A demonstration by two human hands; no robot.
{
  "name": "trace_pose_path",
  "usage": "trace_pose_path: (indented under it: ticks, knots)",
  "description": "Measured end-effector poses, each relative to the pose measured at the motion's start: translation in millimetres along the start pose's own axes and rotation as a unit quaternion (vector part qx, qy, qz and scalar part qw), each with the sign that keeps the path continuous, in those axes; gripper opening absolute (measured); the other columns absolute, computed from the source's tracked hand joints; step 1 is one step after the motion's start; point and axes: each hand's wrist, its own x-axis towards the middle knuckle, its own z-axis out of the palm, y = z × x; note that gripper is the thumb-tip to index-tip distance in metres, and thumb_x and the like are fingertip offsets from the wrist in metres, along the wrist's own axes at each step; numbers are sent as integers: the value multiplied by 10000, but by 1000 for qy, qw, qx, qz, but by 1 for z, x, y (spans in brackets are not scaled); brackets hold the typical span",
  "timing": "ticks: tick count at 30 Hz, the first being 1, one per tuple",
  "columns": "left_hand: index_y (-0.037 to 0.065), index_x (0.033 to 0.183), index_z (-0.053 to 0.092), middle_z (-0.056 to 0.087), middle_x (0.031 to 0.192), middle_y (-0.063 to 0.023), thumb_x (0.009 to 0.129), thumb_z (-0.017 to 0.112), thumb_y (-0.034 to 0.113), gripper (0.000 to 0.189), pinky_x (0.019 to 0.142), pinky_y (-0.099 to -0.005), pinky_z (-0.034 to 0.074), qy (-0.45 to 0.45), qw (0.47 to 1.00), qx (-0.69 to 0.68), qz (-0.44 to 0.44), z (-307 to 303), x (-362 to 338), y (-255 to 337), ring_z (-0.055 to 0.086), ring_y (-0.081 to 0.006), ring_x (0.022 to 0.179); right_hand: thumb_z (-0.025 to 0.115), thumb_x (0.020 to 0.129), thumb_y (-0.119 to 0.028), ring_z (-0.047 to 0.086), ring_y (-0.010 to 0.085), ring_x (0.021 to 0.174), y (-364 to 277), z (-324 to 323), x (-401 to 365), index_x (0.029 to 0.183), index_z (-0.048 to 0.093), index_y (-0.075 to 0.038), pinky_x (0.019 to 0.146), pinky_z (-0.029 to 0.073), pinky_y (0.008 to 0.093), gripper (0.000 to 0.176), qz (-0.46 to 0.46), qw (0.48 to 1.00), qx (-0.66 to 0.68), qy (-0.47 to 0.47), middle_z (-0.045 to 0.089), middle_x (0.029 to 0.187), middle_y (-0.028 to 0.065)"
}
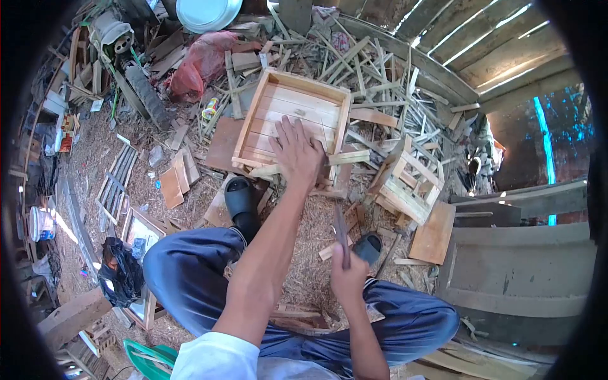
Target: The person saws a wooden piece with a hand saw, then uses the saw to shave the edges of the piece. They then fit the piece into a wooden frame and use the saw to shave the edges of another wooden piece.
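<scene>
A shallow wooden box with a slatted bottom (297,104) lies on the ground in front of me. Across its near edge runs a light wooden strip (349,158), which passes beneath my left hand (299,155). That hand lies over the strip and the near side of the box, its fingers stretched toward the slats. Between my knees, my right hand (349,278) is closed round a dark, narrow tool (342,235) that points up toward the box. The tool's shape is foreshortened, so I cannot tell its exact kind.
A small wooden frame stool (408,183) stands right of the box. Thin wood offcuts (380,82) pile up behind it. A red plastic bag (201,63) and a pale basin (208,12) are at the back left. A black plastic bag (121,272) sits by my left knee.
</scene>
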Motion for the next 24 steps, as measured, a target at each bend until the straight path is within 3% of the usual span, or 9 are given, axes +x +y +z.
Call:
trace_pose_path:
  ticks: [4,10,12,13,15,17,20,22,24]
  knots:
    - [25,1358,469,384,1472,-195,849,467,314,585,1105,-553,228,-41,999,-4,6,0,4,-3,307,-362,1387,582,946,-278,420,167,424,-10,29,58,685,566,33,459,359,362,407,-39,999,-17,-2,432,504,145]
    - [7,1358,459,376,1477,-199,862,455,330,592,1098,-557,243,-63,998,-2,-5,-1,8,1,307,-369,1386,596,937,-213,383,91,482,21,-5,-28,666,543,43,456,348,338,377,-16,999,43,15,364,491,72]
    - [14,1373,463,356,1498,-186,866,456,334,599,1101,-569,243,-63,998,21,5,3,5,-2,303,-365,1392,598,918,-178,632,263,493,19,-6,-39,893,682,30,509,477,348,226,11,1000,-21,-11,536,542,188]
    - [14,1373,463,356,1498,-186,866,456,334,599,1101,-569,243,-66,997,23,12,3,4,-4,303,-365,1392,587,928,-212,626,301,496,18,4,-24,842,677,18,506,468,380,261,-3,1000,-4,-9,529,541,199]
    - [15,1374,463,360,1497,-190,874,456,337,595,1109,-570,231,-68,997,15,17,1,3,-4,291,-362,1401,563,955,-275,401,152,436,2,26,28,664,552,45,452,361,366,433,-52,998,-17,29,410,477,95]
    - [16,1374,464,370,1490,-192,877,456,337,592,1107,-565,235,-62,998,15,17,0,3,-4,299,-361,1396,542,964,-312,432,192,440,-4,37,66,664,551,42,468,376,365,464,-32,999,-19,0,460,503,137]
    - [13,1371,465,384,1479,-194,878,457,333,588,1100,-556,245,-58,998,12,13,0,5,-4,316,-356,1385,551,962,-296,453,147,468,-7,14,30,676,563,43,477,376,349,444,5,1000,-1,-20,442,511,128]
    - [10,1369,466,390,1474,-195,876,458,329,588,1095,-551,251,-54,998,8,2,-2,7,-1,325,-353,1379,571,944,-298,582,311,480,15,-8,-20,759,636,40,501,435,387,392,24,999,26,-20,512,548,199]
    - [1,1374,460,367,1485,-196,875,431,328,598,1110,-564,229,-89,996,8,0,-11,6,1,298,-365,1389,570,946,-304,580,288,479,19,-8,-23,761,632,43,506,435,386,398,39,998,31,-24,509,543,190]
